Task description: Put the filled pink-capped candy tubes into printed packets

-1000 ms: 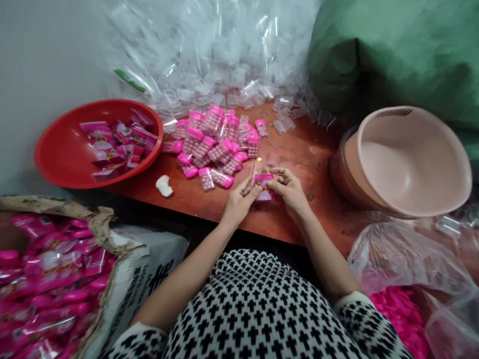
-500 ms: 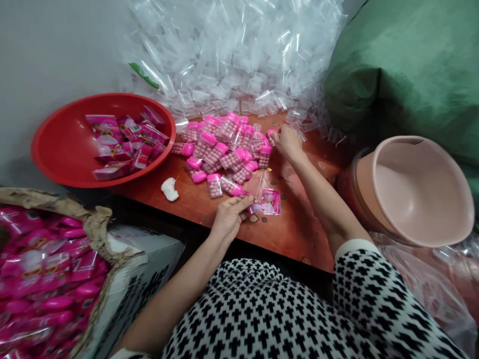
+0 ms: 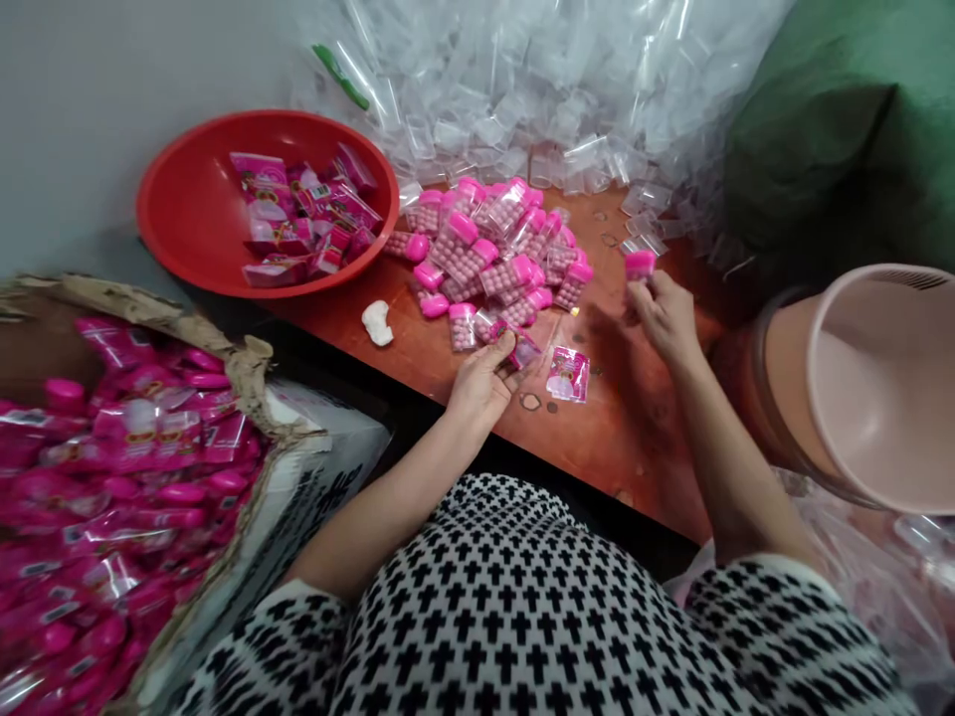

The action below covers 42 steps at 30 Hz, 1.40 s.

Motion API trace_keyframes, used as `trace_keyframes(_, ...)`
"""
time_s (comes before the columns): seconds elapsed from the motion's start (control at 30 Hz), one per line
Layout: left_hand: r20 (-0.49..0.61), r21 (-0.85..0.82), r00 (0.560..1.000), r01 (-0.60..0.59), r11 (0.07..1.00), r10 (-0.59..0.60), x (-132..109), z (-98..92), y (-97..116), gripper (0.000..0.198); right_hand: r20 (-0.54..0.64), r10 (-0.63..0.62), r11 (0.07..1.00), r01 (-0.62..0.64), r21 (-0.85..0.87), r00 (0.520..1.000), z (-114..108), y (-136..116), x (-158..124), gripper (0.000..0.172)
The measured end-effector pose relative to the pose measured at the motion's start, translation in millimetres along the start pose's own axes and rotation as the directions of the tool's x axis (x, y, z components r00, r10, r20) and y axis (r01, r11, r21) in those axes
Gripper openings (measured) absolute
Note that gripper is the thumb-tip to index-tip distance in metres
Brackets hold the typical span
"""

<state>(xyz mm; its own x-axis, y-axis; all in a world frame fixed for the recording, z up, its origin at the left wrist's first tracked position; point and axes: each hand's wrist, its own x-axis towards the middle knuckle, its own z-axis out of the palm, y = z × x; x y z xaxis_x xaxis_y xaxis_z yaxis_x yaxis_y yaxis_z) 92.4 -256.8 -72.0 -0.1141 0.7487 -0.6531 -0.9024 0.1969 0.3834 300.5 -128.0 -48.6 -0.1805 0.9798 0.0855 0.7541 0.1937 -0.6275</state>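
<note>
Left hand (image 3: 483, 383): grip closed on a pink packet (image 3: 524, 350)
Right hand (image 3: 664, 318): grip closed on a pink-capped tube (image 3: 640, 265), above the worktop (image 3: 634, 438)

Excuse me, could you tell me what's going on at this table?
One person is working with both bare hands at a reddish-brown table. Their left hand pinches a small pink-and-clear packet, and their right hand holds up a pink-capped piece. A printed pink card lies between the hands, beside a pile of clear pink-capped tubes of pink tablets. A red basin holds pink packs, and a heap of clear plastic packaging rises behind.
</note>
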Motion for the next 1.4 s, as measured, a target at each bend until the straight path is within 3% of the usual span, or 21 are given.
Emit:
trace_keyframes(0.07, 0.011, -0.013, 1.0, -0.001, 1.0, 0.002, -0.8, 0.8, -3.9, 0.012, 0.142, 0.065, 0.911, -0.116, 0.395, 0.988, 2.1, -16.1, -49.8, 0.033)
trace_keyframes(0.13, 0.016, -0.01, 1.0, 0.013, 1.0, -0.013, -1.9, 2.2, -8.2, 0.013, 0.297, 0.062, 0.765, -0.236, 0.599, 0.953, 10.1, -34.0, -94.5, 0.034)
trace_keyframes(0.2, 0.015, 0.01, 0.999, 0.035, 0.999, -0.035, -3.7, 4.2, -12.5, 0.014, 0.347, 0.059, 0.679, -0.292, 0.673, 0.936, 20.1, -48.5, -126.5, 0.034)
trace_keyframes(0.3, 0.013, 0.048, 0.998, 0.053, 0.997, -0.054, -7.5, 7.5, -18.1, 0.015, 0.336, 0.061, 0.667, -0.289, 0.686, 0.94, 31.6, -58.8, -148.2, 0.032)
trace_keyframes(0.53, 0.117, 0.086, 0.993, -0.041, 0.995, 0.031, -18.2, 10.8, -26.9, 0.023, 0.241, 0.071, 0.749, -0.211, 0.628, 0.968, 43.0, -58.7, -148.4, 0.029)
trace_keyframes(0.73, 0.215, 0.189, 0.975, -0.107, 0.976, 0.066, -23.3, 8.7, -23.3, 0.034, 0.31, 0.038, 0.675, -0.252, 0.693, 0.95, 53.8, -56.7, -148.4, 0.034)
trace_keyframes(1.0, 0.298, 0.254, 0.954, -0.05, 0.966, -0.029, -14.8, 3.2, -23.5, 0.043, 0.101, 0.027, 0.866, -0.073, 0.495, 0.995, 66.2, -50.9, -152.7, 0.029)
trace_keyframes(1.07, 0.313, 0.285, 0.949, -0.056, 0.957, -0.038, -13.6, 1.9, -22.3, 0.04, 0.123, 0.033, 0.834, -0.095, 0.543, 0.992, 67.0, -51.0, -152.4, 0.03)
trace_keyframes(1.2, 0.35, 0.399, 0.935, -0.087, 0.913, -0.064, -11.7, 1.2, -16.1, 0.041, 0.306, 0.041, 0.598, -0.268, 0.755, 0.951, 68.3, -49.6, -148.9, 0.037)
trace_keyframes(1.27, 0.366, 0.465, 0.928, -0.113, 0.878, -0.075, -9.5, 0.7, -13.5, 0.041, 0.358, 0.034, 0.522, -0.322, 0.789, 0.933, 69.1, -48.1, -147.6, 0.04)
trace_keyframes(1.33, 0.378, 0.518, 0.924, -0.152, 0.842, -0.066, -6.8, 0.0, -12.6, 0.038, 0.319, 0.047, 0.551, -0.291, 0.782, 0.947, 70.2, -46.8, -147.5, 0.039)
trace_keyframes(1.4, 0.369, 0.549, 0.929, -0.188, 0.815, -0.034, -5.1, -0.5, -13.5, 0.035, 0.193, 0.085, 0.655, -0.2, 0.729, 0.978, 71.6, -46.4, -148.0, 0.035)
